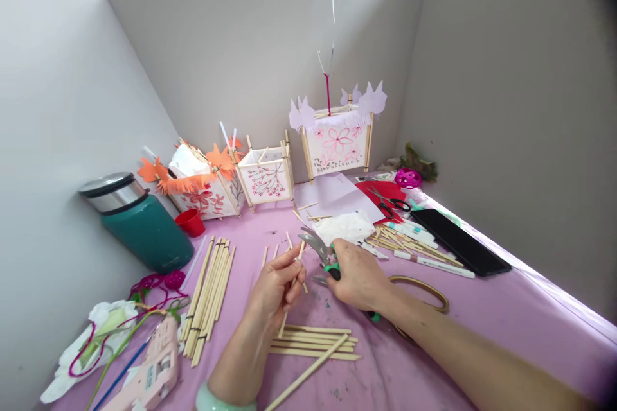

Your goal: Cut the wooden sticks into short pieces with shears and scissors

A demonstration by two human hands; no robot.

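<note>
Pinched in my left hand (pixel 277 286) is a thin wooden stick (pixel 301 253), tilted, its upper end pointing up past my fingertips. My right hand (pixel 359 276) grips green-and-black handled pruning shears (pixel 315 244). Their blades stand apart close to the stick's upper end; I cannot tell whether they touch it. Below my left hand several wooden sticks (pixel 318 341) lie side by side on the pink cloth (pixel 351 382), with one longer stick (pixel 308 372) slanting across them. A few short pieces (pixel 265 257) lie just beyond my left hand.
At left are a teal bottle (pixel 149 231), a red cup (pixel 191 223), bundled sticks (pixel 212 289) and a pink glue gun (pixel 152 366). Paper lanterns (pixel 267 180) line the back. On the right lie scissors (pixel 385 205), a black phone (pixel 457 241), markers (pixel 434 263) and a golden ring (pixel 441 295).
</note>
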